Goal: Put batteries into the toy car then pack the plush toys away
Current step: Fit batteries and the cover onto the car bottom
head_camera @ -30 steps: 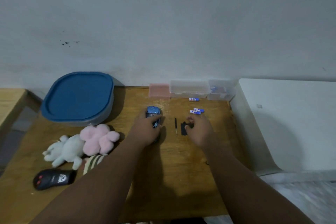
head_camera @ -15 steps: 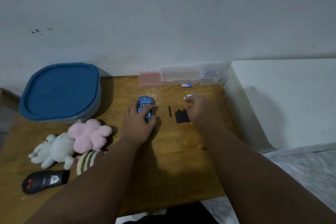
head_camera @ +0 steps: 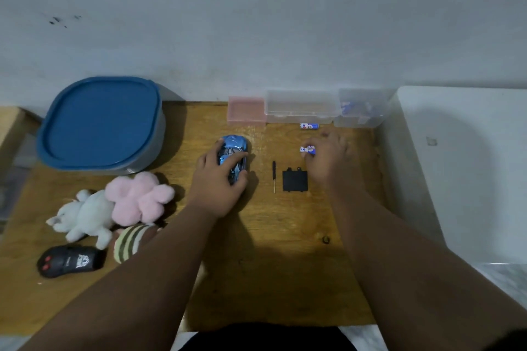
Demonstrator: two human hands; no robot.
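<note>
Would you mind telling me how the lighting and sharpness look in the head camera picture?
Head view: dim, bluish light; both arms cast soft shadows on the wooden table; wide-angle bending curves the table's far edge; the battery at the right hand is too soft to read; the toy car under the left hand shows faint sheen.

Right hand (head_camera: 328, 158) now off the black cover (head_camera: 295, 180), fingertips closed on a battery (head_camera: 308, 149)

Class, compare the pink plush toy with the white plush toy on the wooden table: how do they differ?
The pink plush toy is a rounded, lobed, flower-like shape; the white plush toy is an animal lying with its limbs spread. The pink one lies nearer the left hand; the white one lies nearer the table's left edge. Both are fluffy, touch each other and remain unpacked.
</note>
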